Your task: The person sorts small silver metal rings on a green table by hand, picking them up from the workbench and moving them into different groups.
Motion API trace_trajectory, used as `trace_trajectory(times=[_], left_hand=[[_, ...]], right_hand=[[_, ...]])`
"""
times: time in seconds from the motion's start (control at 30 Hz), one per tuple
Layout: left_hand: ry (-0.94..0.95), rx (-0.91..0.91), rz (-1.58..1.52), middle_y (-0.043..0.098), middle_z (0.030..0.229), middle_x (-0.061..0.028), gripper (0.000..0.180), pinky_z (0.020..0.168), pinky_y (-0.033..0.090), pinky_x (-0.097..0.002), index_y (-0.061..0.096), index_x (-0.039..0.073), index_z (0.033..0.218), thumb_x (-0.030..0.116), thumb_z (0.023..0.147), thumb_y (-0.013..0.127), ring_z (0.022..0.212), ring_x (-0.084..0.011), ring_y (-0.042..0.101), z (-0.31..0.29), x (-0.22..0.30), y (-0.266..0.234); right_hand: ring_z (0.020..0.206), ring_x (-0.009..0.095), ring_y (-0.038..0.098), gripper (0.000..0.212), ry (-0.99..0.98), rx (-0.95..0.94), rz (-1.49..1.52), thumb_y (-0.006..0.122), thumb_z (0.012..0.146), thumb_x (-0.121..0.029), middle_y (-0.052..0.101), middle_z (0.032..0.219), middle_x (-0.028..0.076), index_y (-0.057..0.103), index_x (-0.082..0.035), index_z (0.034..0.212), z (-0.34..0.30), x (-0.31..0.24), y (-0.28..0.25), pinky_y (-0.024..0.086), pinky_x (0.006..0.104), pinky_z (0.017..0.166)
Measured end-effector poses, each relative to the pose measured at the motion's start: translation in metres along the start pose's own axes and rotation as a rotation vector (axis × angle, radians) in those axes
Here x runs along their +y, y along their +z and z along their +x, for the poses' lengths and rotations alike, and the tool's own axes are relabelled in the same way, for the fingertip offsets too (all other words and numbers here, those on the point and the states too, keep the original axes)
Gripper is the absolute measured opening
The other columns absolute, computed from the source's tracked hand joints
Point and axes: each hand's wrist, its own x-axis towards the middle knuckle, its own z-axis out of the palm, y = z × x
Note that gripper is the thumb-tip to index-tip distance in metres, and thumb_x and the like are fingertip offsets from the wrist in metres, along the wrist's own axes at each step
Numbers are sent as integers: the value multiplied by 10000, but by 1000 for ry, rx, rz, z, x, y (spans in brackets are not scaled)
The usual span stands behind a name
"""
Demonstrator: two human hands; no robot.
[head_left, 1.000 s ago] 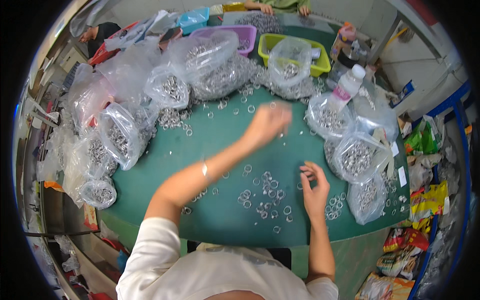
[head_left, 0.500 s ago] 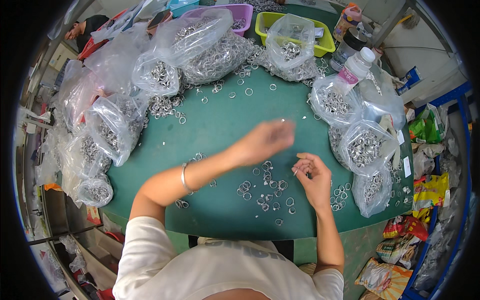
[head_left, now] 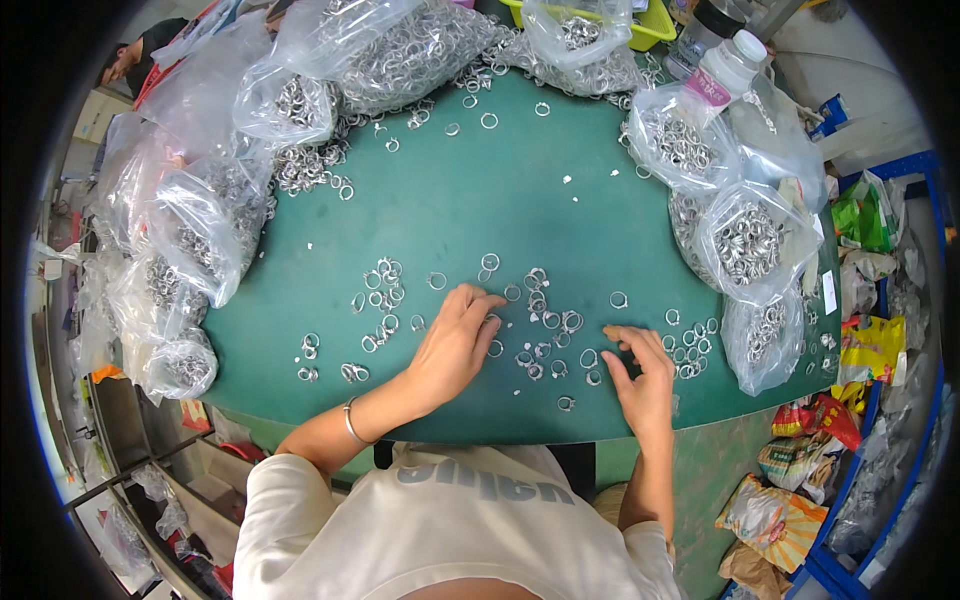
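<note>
Small silver-coloured rings lie in loose clusters on the green table. My left hand is low over the table, thumb and forefinger apart, at the left side of the middle ring cluster. A ring lies just by its thumb. My right hand rests at the other side of that cluster, fingers bent and thumb apart, with nothing visible between them. A single ring lies beyond its fingertips. Beside it on the right is another group of rings; a further group lies left of my left hand.
Clear plastic bags full of rings line the table's left, back and right. A white bottle and a dark-lidded jar stand at the back right. Tiny white scraps dot the table. Another person is at the far left.
My left hand has come back from the middle of the table toward me and to the left. My right hand's pinch has opened. The whole view has shifted with my head.
</note>
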Motion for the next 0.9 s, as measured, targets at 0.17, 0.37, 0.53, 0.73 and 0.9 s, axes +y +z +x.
trace_trajectory(times=[0.17,0.37,0.53,0.73,0.9], left_hand=[[139,-76,-10,518,913,-126,280,752,453,-381,607,9,1062,48,794,676,864,-299,522,12,10,17],[255,-102,92,505,851,-121,198,704,443,-390,615,-2,979,-10,783,645,811,-301,513,26,-1,32],[123,-25,-40,493,832,-121,217,693,443,-394,610,-2,973,-49,762,625,797,-310,511,20,10,20],[310,-66,120,489,858,-121,257,703,425,-374,599,6,1015,-57,765,597,793,-302,500,32,17,37],[403,-160,180,491,831,-110,218,692,429,-354,566,-3,994,-12,784,623,780,-266,516,59,24,75]], right_hand=[[929,275,541,451,-211,26,-98,698,702,32,617,987,98,611,-36,1139,16,-11,26,424,383,781],[845,282,573,416,-82,145,-10,672,730,63,625,880,113,608,-26,1131,13,3,21,442,371,764],[836,294,577,317,7,271,-102,641,767,64,632,862,114,618,-4,1076,0,11,14,447,391,776],[841,297,553,405,4,374,-364,624,783,37,609,894,116,563,-8,1180,1,8,5,422,402,780],[849,258,541,579,45,128,-147,737,685,20,591,888,67,544,-62,1225,-15,-9,15,408,382,777]])
